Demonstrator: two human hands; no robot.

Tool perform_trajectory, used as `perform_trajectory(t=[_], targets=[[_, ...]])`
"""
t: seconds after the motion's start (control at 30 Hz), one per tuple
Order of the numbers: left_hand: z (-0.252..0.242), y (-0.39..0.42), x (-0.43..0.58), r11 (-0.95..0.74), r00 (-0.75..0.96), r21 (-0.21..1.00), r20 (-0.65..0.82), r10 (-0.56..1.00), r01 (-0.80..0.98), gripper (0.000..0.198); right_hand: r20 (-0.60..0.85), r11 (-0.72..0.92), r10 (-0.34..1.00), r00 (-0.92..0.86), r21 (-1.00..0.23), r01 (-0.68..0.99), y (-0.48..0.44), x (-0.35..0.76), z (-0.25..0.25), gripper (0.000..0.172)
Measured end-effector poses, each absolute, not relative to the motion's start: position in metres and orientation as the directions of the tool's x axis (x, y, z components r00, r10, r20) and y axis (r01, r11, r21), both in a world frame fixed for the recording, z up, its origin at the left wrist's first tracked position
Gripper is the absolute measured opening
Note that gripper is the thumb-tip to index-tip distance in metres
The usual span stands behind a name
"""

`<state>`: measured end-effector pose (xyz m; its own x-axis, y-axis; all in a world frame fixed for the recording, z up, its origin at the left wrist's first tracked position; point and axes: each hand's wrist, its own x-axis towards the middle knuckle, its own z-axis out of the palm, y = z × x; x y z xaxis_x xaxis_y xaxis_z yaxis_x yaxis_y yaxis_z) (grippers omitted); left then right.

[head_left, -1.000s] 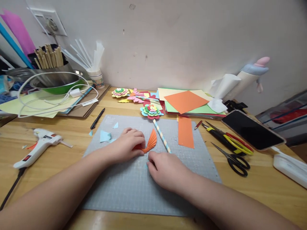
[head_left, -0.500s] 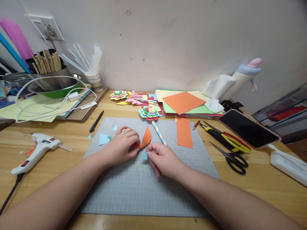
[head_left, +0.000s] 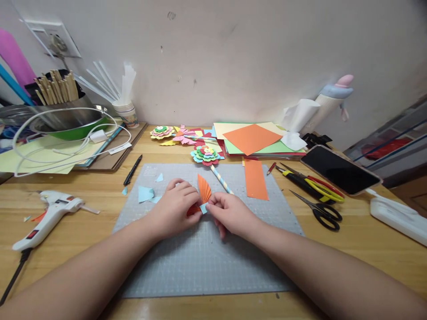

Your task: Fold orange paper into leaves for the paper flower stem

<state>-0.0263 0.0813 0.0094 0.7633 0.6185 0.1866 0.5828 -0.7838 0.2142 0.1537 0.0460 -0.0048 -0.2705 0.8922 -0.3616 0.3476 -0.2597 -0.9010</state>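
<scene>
My left hand (head_left: 178, 202) is closed around the lower part of a pleated orange paper fan (head_left: 204, 189), whose folds spread upward between my hands. Between the fingertips of my right hand (head_left: 230, 213) is a small light-blue paper piece (head_left: 203, 207), lying against the fan's narrow base. Both hands rest low over the grey cutting mat (head_left: 200, 262). Behind them lies a layered paper flower (head_left: 207, 154) with a striped paper straw (head_left: 222, 178) as its stem. Light-blue paper scraps (head_left: 145, 194) lie left of my left hand. My fingers partly hide the fan.
An orange paper strip (head_left: 256, 180) lies on the mat's right side. Scissors (head_left: 322, 213), pliers (head_left: 312, 186) and a phone (head_left: 340, 170) are at the right. A glue gun (head_left: 48, 218) and a black pen (head_left: 132, 170) lie left. Stacked coloured paper (head_left: 253, 138) stands at the back.
My right hand has brought the light-blue paper piece up and left against the base of the orange fan. The fan has turned more upright. The view has shifted slightly.
</scene>
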Motion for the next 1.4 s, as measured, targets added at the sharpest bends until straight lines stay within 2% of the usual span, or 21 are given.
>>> perform_trajectory(t=[0.17, 0.53, 0.6, 0.63, 0.67, 0.7, 0.73, 0.77, 0.8, 0.87, 0.93, 1.03, 1.1, 1.2, 1.4], targets=[[0.014, 0.080, -0.029, -0.806, 0.739, 0.190, 0.326, 0.590, 0.560, 0.007, -0.419, -0.427, 0.857, -0.301, -0.903, 0.042, 0.048, 0.151, -0.006, 0.024], [0.013, 0.081, -0.032, -0.838, 0.725, 0.232, 0.422, 0.544, 0.493, 0.003, -0.374, -0.427, 0.875, -0.308, -0.896, -0.124, 0.045, 0.150, -0.007, 0.028], [0.013, 0.077, -0.032, -0.800, 0.621, 0.277, 0.514, 0.591, 0.532, 0.020, -0.333, -0.387, 0.904, -0.270, -0.904, -0.180, 0.045, 0.150, -0.007, 0.031], [0.012, 0.073, -0.031, -0.756, 0.506, 0.349, 0.580, 0.638, 0.554, 0.030, -0.310, -0.360, 0.921, -0.237, -0.910, -0.207, 0.045, 0.149, -0.006, 0.032], [0.011, 0.069, -0.029, -0.690, 0.348, 0.469, 0.622, 0.701, 0.551, 0.037, -0.289, -0.333, 0.936, -0.203, -0.914, -0.231, 0.045, 0.149, -0.006, 0.032], [0.009, 0.065, -0.026, -0.603, 0.173, 0.626, 0.610, 0.774, 0.494, 0.040, -0.271, -0.309, 0.946, -0.175, -0.917, -0.251, 0.045, 0.149, -0.006, 0.032], [0.007, 0.061, -0.022, -0.493, 0.021, 0.788, 0.523, 0.852, 0.368, 0.038, -0.256, -0.291, 0.954, -0.158, -0.919, -0.266, 0.044, 0.148, -0.006, 0.032], [0.005, 0.057, -0.017, -0.349, -0.052, 0.917, 0.365, 0.930, 0.195, 0.035, -0.246, -0.280, 0.957, -0.151, -0.920, -0.275, 0.043, 0.148, -0.006, 0.032], [0.003, 0.054, -0.013, -0.196, -0.027, 0.980, 0.196, 0.980, 0.019, 0.034, -0.241, -0.275, 0.959, -0.152, -0.920, -0.280, 0.042, 0.147, -0.006, 0.031], [0.000, 0.051, -0.004, 0.024, 0.129, 0.977, 0.003, 0.992, -0.212, 0.036, -0.243, -0.281, 0.956, -0.165, -0.919, -0.277, 0.039, 0.145, -0.007, 0.031], [-0.002, 0.050, 0.002, 0.114, 0.244, 0.946, -0.039, 0.969, -0.303, 0.031, -0.246, -0.286, 0.954, -0.174, -0.921, -0.266, 0.037, 0.144, -0.009, 0.031], [-0.001, 0.052, 0.003, 0.168, 0.337, 0.941, -0.062, 0.939, -0.295, 0.017, -0.236, -0.282, 0.951, -0.201, -0.927, -0.248, 0.036, 0.144, -0.010, 0.031], [-0.001, 0.054, 0.000, 0.180, 0.341, 0.949, -0.085, 0.936, -0.258, 0.015, -0.239, -0.297, 0.942, -0.237, -0.921, -0.254, 0.037, 0.145, -0.009, 0.032], [-0.002, 0.057, -0.003, 0.177, 0.301, 0.957, -0.102, 0.948, -0.231, 0.015, -0.224, -0.279, 0.950, -0.219, -0.923, -0.266, 0.040, 0.148, -0.007, 0.031], [-0.008, 0.061, -0.005, 0.229, 0.259, 0.952, -0.173, 0.950, -0.202, 0.021, -0.138, -0.166, 0.978, -0.153, -0.968, -0.189, 0.045, 0.152, -0.005, 0.028]])
